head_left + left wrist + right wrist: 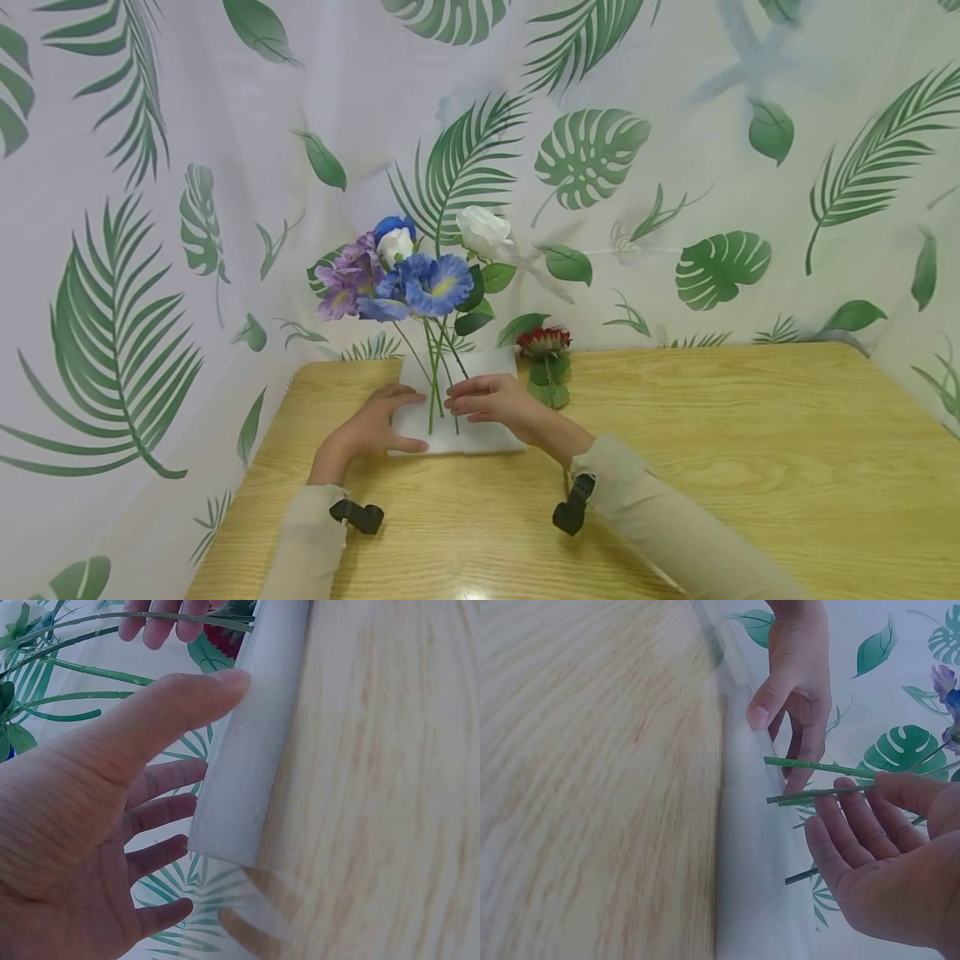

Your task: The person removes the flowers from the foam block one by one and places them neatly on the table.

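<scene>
Several artificial flowers stand over a white foam slab: a blue flower, a purple flower, a white rose and a white bud. Their green stems lean and cross above the slab, lower ends close over its surface. My right hand pinches a stem between thumb and fingers, with other stems beside it. At the slab's left side, my left hand is spread, its thumb along the front edge and the other fingers extended farther back.
A red flower with green leaves lies right of the slab, partly behind my right hand. The wooden table meets a leaf-printed white curtain at the back and left. Both wrists carry black camera straps.
</scene>
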The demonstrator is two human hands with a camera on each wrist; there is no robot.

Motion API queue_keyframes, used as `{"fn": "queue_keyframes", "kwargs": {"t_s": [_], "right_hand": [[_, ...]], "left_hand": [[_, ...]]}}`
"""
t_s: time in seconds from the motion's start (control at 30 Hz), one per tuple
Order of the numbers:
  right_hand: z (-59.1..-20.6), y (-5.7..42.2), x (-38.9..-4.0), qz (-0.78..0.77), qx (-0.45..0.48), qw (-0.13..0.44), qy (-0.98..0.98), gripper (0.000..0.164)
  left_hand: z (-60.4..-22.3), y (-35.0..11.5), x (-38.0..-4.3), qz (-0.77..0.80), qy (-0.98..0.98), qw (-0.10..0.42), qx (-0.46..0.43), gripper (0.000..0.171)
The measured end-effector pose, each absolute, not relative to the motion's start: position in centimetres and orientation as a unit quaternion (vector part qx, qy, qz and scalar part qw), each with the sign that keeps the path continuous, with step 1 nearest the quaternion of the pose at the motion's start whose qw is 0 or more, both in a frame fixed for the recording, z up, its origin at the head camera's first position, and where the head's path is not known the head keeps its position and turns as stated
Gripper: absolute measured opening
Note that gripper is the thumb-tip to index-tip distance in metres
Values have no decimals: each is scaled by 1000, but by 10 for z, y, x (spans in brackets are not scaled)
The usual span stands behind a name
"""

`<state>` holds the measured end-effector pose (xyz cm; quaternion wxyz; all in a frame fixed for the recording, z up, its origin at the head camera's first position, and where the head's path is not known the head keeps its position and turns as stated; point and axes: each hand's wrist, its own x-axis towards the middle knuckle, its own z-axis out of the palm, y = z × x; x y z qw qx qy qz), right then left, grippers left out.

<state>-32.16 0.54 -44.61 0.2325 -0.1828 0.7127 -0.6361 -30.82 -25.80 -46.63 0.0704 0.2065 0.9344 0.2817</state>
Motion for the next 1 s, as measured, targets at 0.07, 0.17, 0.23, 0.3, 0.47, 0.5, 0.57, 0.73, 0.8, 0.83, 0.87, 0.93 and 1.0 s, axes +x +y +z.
{"fn": "queue_keyframes", "kwargs": {"t_s": [0.07, 0.17, 0.23, 0.3, 0.47, 0.5, 0.57, 0.73, 0.8, 0.83, 0.87, 0.93, 1.0], "right_hand": [[-446, 5, -322, -639, -176, 235, 711, 38], [-445, 5, -322, -639, -173, 235, 711, 38], [-445, 4, -322, -641, -169, 235, 711, 37], [-444, 3, -322, -642, -167, 235, 711, 37], [-443, 0, -321, -639, -158, 236, 715, 37], [-443, -1, -321, -639, -156, 235, 715, 37], [-443, -2, -321, -640, -151, 233, 716, 36], [-444, -5, -320, -640, -146, 227, 719, 34], [-443, -6, -319, -639, -147, 225, 721, 33], [-444, -6, -319, -639, -146, 224, 721, 32], [-444, -6, -318, -638, -146, 223, 722, 31], [-444, -6, -318, -637, -146, 220, 724, 29], [-444, -7, -317, -637, -146, 217, 726, 27]], "left_hand": [[-467, -258, -308, 282, 934, 69, 209, 77], [-467, -258, -308, 281, 934, 68, 211, 77], [-467, -258, -308, 279, 934, 67, 212, 77], [-467, -259, -309, 279, 934, 67, 211, 77], [-467, -260, -309, 279, 935, 69, 209, 77], [-467, -260, -309, 279, 935, 70, 209, 77], [-467, -260, -309, 277, 935, 69, 211, 78], [-468, -260, -310, 280, 933, 66, 217, 78], [-468, -260, -310, 283, 931, 66, 220, 78], [-468, -260, -309, 284, 931, 66, 220, 78], [-468, -260, -310, 285, 930, 67, 221, 78], [-468, -260, -310, 286, 930, 68, 220, 78], [-469, -260, -310, 286, 930, 68, 220, 78]]}}
